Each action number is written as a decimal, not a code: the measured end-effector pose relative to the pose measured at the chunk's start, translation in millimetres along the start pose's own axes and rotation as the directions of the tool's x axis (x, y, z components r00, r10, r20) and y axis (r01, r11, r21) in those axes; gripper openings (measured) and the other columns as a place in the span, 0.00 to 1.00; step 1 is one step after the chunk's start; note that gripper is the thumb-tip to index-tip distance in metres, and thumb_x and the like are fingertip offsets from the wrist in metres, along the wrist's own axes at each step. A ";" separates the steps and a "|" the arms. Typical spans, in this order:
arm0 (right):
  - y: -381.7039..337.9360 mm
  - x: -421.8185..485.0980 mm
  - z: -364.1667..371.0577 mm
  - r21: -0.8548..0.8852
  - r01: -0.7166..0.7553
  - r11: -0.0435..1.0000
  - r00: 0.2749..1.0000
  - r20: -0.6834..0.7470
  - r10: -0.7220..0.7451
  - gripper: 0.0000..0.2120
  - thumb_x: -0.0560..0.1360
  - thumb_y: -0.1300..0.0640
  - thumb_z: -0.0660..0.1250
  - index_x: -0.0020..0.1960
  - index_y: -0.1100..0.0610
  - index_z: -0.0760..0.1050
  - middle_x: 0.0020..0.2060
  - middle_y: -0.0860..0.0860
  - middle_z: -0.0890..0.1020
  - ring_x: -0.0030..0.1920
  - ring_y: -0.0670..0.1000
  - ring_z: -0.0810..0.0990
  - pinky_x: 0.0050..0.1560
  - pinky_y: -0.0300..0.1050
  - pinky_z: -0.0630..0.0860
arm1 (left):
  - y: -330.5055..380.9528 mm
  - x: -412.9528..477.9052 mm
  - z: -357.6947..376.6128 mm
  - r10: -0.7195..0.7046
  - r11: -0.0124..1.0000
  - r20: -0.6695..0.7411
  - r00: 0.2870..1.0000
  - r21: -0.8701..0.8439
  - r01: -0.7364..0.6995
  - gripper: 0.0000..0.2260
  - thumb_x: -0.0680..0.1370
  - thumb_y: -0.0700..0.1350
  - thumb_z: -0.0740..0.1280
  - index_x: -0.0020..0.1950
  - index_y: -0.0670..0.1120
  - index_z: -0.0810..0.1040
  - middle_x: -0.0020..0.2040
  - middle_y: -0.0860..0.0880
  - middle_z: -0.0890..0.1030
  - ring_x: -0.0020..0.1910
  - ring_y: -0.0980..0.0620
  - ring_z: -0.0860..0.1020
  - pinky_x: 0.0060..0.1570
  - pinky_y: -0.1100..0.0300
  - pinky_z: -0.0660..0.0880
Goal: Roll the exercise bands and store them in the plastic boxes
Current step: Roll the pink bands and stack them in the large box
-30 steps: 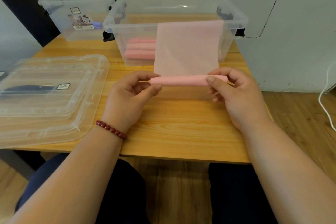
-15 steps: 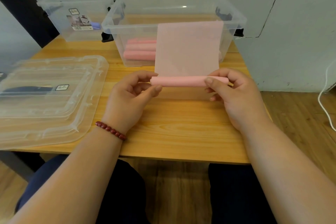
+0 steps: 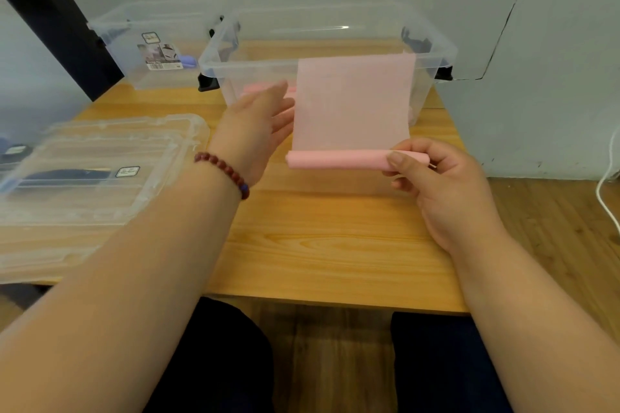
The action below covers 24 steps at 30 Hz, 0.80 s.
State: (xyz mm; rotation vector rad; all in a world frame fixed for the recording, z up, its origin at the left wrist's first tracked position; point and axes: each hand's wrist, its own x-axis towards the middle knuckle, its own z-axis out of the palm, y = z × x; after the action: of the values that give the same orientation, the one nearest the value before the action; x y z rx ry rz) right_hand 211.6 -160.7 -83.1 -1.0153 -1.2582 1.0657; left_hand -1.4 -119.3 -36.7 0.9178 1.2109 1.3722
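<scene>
A pink exercise band (image 3: 352, 104) is partly rolled; its rolled part (image 3: 335, 159) lies level above the wooden table (image 3: 318, 245), and its loose end drapes over the near rim of a clear plastic box (image 3: 432, 43). My right hand (image 3: 432, 178) pinches the roll's right end between thumb and fingers. My left hand (image 3: 258, 124) is off the roll, fingers straight, just left of the flat sheet and in front of the box. Pink rolled bands (image 3: 255, 88) lie inside the box, mostly hidden behind my left hand.
A second clear box (image 3: 147, 43) with a label stands at the back left. Clear lids (image 3: 84, 178) are stacked on the table's left side. A white cable (image 3: 604, 184) hangs at the right by the wall. The table's near edge runs above my lap.
My left hand has let go of the roll's left end and moved up and away toward the box, opening its fingers. My right hand still holds the roll.
</scene>
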 end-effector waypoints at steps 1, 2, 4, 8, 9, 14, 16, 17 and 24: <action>0.4 0.4 -0.3 0.003 -0.008 1.000 1.000 -0.003 0.008 0.11 0.75 0.62 0.70 0.39 0.48 0.83 0.36 0.49 0.83 0.39 0.49 0.81 0.40 0.39 0.76 | 6.0 5.8 4.6 -0.066 0.997 0.017 0.998 -0.042 0.067 0.14 0.81 0.50 0.64 0.61 0.42 0.74 0.53 0.47 0.82 0.51 0.53 0.82 0.52 0.59 0.79; 0.7 0.8 -0.6 0.009 -0.016 1.000 1.000 -0.006 0.016 0.10 0.75 0.62 0.69 0.39 0.49 0.83 0.36 0.49 0.83 0.39 0.49 0.81 0.41 0.40 0.77 | 10.6 11.3 8.8 -0.117 0.991 0.047 0.992 -0.055 0.119 0.15 0.80 0.51 0.64 0.59 0.42 0.75 0.51 0.47 0.83 0.49 0.52 0.83 0.51 0.57 0.80; 0.8 1.7 -1.1 0.020 -0.026 0.999 1.000 -0.015 0.026 0.09 0.75 0.63 0.69 0.40 0.50 0.82 0.36 0.48 0.83 0.39 0.49 0.80 0.41 0.40 0.76 | 13.9 19.5 16.7 -0.172 0.982 0.078 0.982 -0.068 0.177 0.13 0.79 0.51 0.66 0.55 0.42 0.77 0.45 0.48 0.85 0.44 0.51 0.84 0.48 0.54 0.81; 2.0 2.9 -1.4 0.027 -0.016 0.999 1.000 -0.024 0.017 0.11 0.75 0.63 0.69 0.39 0.49 0.82 0.35 0.47 0.82 0.38 0.48 0.80 0.41 0.40 0.76 | 12.0 27.5 25.8 -0.152 0.978 -0.022 0.988 -0.145 0.148 0.07 0.78 0.45 0.69 0.50 0.43 0.78 0.45 0.47 0.84 0.41 0.51 0.83 0.41 0.55 0.82; 2.4 3.1 -1.4 0.030 -0.015 0.999 0.999 -0.028 0.016 0.12 0.75 0.63 0.69 0.39 0.49 0.82 0.35 0.47 0.82 0.38 0.48 0.80 0.41 0.40 0.76 | 11.7 27.1 26.1 -0.136 0.979 -0.054 0.989 -0.163 0.125 0.07 0.77 0.45 0.70 0.51 0.43 0.78 0.46 0.47 0.84 0.41 0.51 0.83 0.40 0.56 0.82; 2.6 3.5 2.1 0.050 -0.025 0.998 0.999 -0.034 0.026 0.10 0.75 0.63 0.69 0.40 0.50 0.82 0.35 0.48 0.83 0.38 0.48 0.81 0.42 0.40 0.77 | 8.2 19.6 16.1 -0.077 0.966 -0.181 0.981 -0.256 0.029 0.07 0.77 0.42 0.70 0.53 0.42 0.78 0.47 0.47 0.84 0.42 0.52 0.84 0.40 0.59 0.81; 3.3 2.8 3.0 0.037 -0.022 0.999 0.999 -0.024 0.022 0.08 0.75 0.63 0.70 0.41 0.51 0.81 0.36 0.48 0.83 0.39 0.48 0.81 0.42 0.40 0.78 | 4.7 15.8 9.9 -0.075 0.964 -0.196 0.978 -0.264 0.022 0.07 0.77 0.42 0.70 0.53 0.42 0.77 0.47 0.46 0.84 0.43 0.52 0.84 0.41 0.58 0.81; 3.8 2.6 3.1 0.031 -0.023 0.999 1.000 -0.019 0.023 0.07 0.75 0.63 0.70 0.42 0.52 0.81 0.36 0.48 0.83 0.39 0.49 0.81 0.43 0.41 0.78 | 2.6 14.0 7.3 -0.082 0.964 -0.194 0.978 -0.263 0.028 0.07 0.77 0.42 0.70 0.54 0.42 0.78 0.47 0.47 0.85 0.42 0.52 0.84 0.41 0.59 0.81; 4.2 2.1 2.8 0.040 -0.059 0.997 0.998 -0.018 0.060 0.05 0.75 0.63 0.69 0.43 0.54 0.81 0.35 0.48 0.83 0.39 0.49 0.82 0.39 0.41 0.77 | -10.4 -5.5 -3.7 0.026 0.999 -0.096 0.995 0.034 -0.023 0.06 0.80 0.47 0.65 0.55 0.49 0.78 0.51 0.51 0.84 0.49 0.55 0.83 0.51 0.58 0.80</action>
State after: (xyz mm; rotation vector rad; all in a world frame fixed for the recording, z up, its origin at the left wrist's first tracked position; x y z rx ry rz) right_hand 208.6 -157.8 -86.6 -1.0358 -1.1939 1.1198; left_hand -1.9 -125.8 -47.0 0.9002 1.3023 1.4344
